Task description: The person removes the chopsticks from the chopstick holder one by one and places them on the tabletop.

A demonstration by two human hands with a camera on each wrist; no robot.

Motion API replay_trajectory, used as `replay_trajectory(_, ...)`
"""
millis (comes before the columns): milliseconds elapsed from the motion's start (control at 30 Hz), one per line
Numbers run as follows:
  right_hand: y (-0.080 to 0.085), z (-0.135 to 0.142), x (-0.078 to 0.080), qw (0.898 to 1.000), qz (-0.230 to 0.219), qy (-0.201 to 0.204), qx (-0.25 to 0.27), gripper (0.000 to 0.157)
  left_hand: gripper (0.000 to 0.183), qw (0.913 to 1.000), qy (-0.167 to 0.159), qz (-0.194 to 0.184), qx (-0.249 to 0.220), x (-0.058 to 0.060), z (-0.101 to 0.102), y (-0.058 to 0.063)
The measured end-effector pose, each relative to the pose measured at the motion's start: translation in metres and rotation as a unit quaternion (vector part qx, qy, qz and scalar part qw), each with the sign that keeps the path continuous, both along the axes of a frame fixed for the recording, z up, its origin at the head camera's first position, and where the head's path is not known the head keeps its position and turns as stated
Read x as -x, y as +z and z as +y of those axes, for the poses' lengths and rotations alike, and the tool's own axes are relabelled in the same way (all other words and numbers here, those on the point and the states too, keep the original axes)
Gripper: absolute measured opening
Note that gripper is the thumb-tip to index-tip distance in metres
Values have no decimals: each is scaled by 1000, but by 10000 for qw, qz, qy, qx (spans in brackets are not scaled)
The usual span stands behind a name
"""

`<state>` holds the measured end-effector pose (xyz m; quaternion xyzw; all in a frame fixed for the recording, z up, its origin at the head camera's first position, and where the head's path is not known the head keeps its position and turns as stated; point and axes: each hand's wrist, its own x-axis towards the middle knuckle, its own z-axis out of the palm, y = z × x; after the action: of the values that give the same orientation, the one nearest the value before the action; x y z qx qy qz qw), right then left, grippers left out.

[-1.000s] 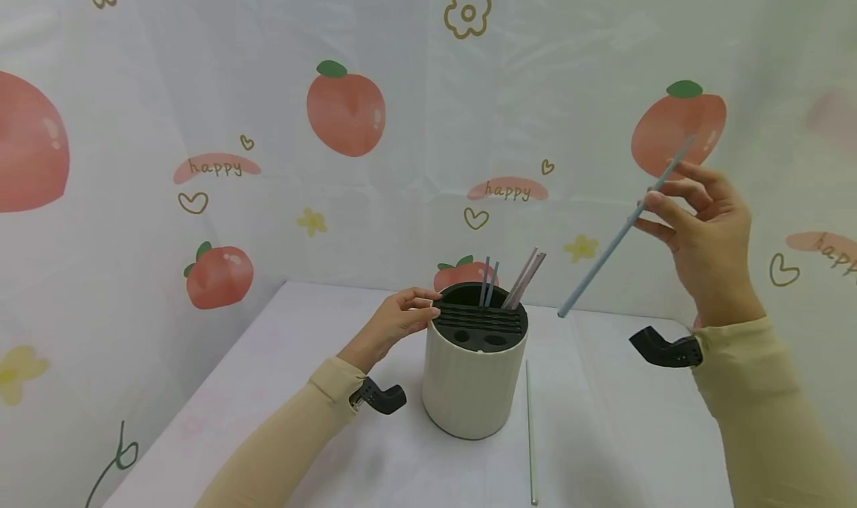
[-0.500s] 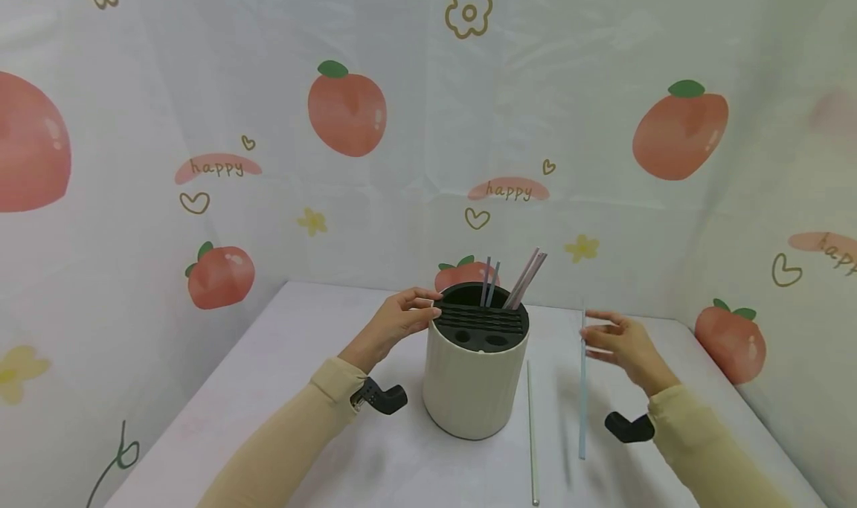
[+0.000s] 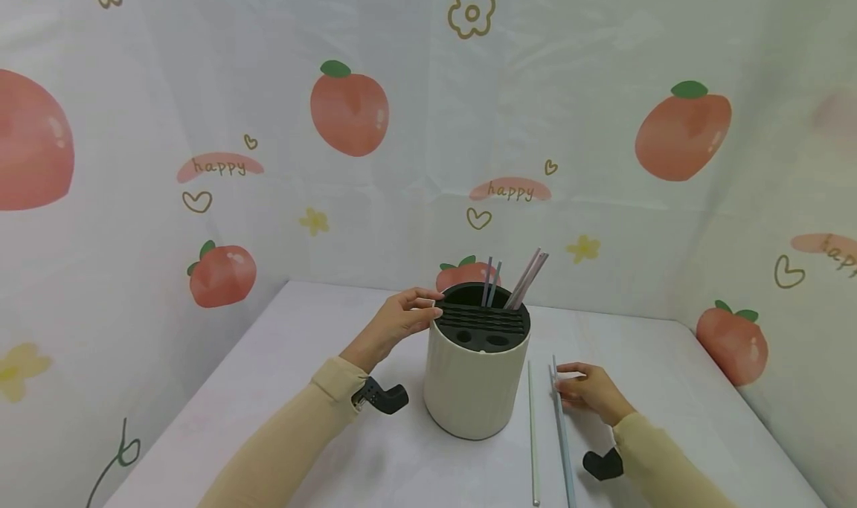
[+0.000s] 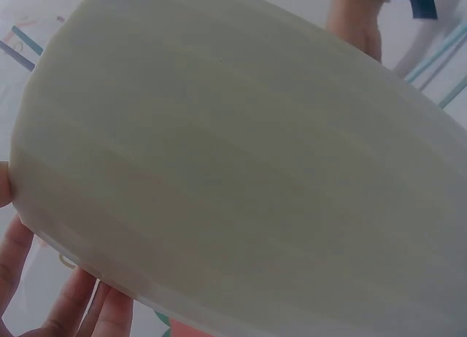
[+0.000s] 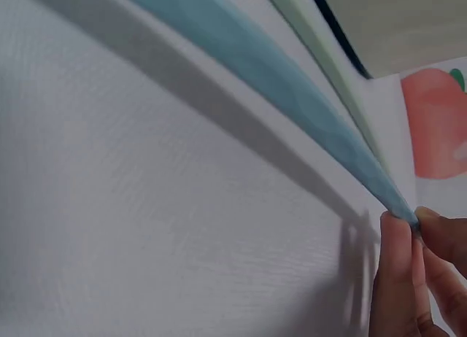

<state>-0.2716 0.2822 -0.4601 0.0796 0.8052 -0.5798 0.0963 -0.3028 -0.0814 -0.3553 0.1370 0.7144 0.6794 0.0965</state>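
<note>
A cream cylindrical knife and utensil holder (image 3: 474, 389) with a black slotted top stands upright on the table. My left hand (image 3: 391, 326) holds its left rim, thumb at the top edge and fingers round the side, as the left wrist view also shows. To the right, my right hand (image 3: 594, 393) pinches the far, thin end of a light blue chopstick (image 3: 564, 441) between thumb and fingertips, low over the table. A pale green chopstick (image 3: 533, 433) lies between it and the holder. Pink, purple and blue chopsticks (image 3: 527, 281) lean in the holder's open rear compartment.
A white table (image 3: 321, 307) bears everything. Behind it and along both sides hangs a white curtain (image 3: 415, 233) printed with red fruit. Black camera mounts (image 3: 382, 396) jut from both wrists.
The right hand has come down from high on the right, bringing the blue chopstick low beside the green one. The left hand and the holder have stayed in place.
</note>
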Motion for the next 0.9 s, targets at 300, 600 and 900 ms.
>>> replay_trajectory(300,-9,-5,2,9989,-79,-223,-413,45,34,10000,-27,30,7,2,0,-1)
replay_trajectory(600,-6,-11,4,9976,-83,-313,-616,46,34,10000,-22,15,-33,1,-1,1)
replay_trajectory(900,-8,-14,3,9952,-239,-459,-833,43,34,10000,-12,-27,0,2,0,0)
